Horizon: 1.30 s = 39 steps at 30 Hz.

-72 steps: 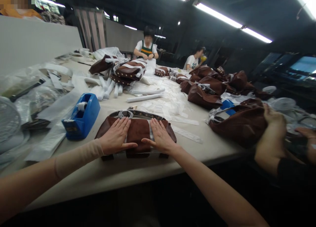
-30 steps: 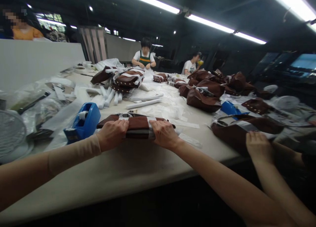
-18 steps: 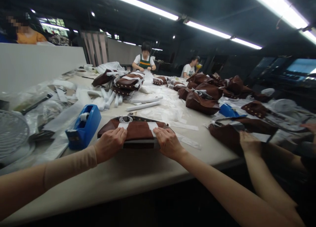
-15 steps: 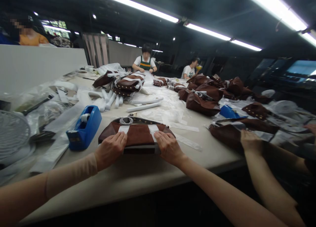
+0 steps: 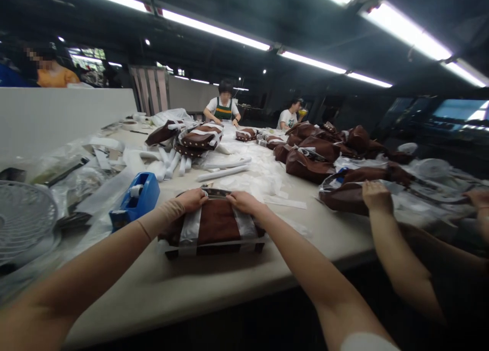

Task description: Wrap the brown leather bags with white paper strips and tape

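Both hands have moved to the far side: the left hand (image 5: 192, 199) and right hand (image 5: 242, 202) clamp the bag's (image 5: 217, 223) far edge, fingers together. Its tape strips (image 5: 190, 228) now lie uncovered.

Brown studded bags (image 5: 311, 160) pile along a long factory worktable (image 5: 171, 295) strewn with white rolled strips (image 5: 221, 173), a blue tape dispenser (image 5: 134, 200) near its edge, and a worker in a striped apron (image 5: 224, 109) seated at the far end.
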Tool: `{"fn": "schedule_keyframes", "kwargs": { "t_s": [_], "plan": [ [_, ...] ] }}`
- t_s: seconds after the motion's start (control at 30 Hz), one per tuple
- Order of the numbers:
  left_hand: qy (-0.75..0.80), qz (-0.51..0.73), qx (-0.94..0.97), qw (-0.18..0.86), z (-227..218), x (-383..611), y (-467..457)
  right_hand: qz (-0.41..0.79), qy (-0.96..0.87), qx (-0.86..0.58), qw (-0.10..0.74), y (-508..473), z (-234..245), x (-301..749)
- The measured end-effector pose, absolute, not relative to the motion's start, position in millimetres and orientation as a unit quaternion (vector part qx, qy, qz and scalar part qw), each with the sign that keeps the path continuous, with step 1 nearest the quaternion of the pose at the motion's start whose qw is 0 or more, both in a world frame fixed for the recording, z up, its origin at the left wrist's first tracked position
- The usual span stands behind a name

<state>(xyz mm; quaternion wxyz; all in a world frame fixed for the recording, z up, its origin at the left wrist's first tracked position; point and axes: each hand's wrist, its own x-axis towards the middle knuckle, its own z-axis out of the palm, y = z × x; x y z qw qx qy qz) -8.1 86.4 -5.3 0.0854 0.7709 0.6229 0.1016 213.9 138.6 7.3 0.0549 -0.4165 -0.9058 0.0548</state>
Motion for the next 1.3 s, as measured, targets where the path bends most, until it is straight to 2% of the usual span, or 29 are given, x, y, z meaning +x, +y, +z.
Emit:
{"fn": "schedule_keyframes", "kwargs": {
  "t_s": [0.1, 0.33, 0.63, 0.83, 0.93, 1.1, 1.2, 1.3],
  "plan": [
    [0.631, 0.068, 0.766, 0.103, -18, -6, 102, 0.07, -0.905, -0.419, 0.01, 154, -9, 207],
    [0.656, 0.048, 0.744, 0.119, -33, -3, 93, 0.053, -0.917, -0.396, 0.007, 155, -22, 214],
    [0.68, 0.056, 0.727, 0.084, -39, 1, 84, 0.021, -0.918, -0.39, 0.07, 159, -33, 225],
    [0.67, 0.09, 0.733, 0.08, -43, 2, 89, 0.092, -0.894, -0.426, 0.106, 164, -30, 230],
    [0.662, 0.142, 0.733, 0.069, -42, -11, 81, 0.139, -0.875, -0.436, 0.159, 173, -21, 252],
    [0.677, 0.26, 0.689, -0.012, -36, -48, 58, 0.146, -0.815, -0.491, 0.271, 172, -4, 316],
    [0.682, 0.25, 0.687, -0.035, -34, -40, 51, 0.142, -0.807, -0.499, 0.283, 150, 1, 318],
    [0.652, 0.197, 0.726, -0.093, -42, -9, 42, 0.116, -0.85, -0.439, 0.268, 118, -9, 289]
  ]
}}
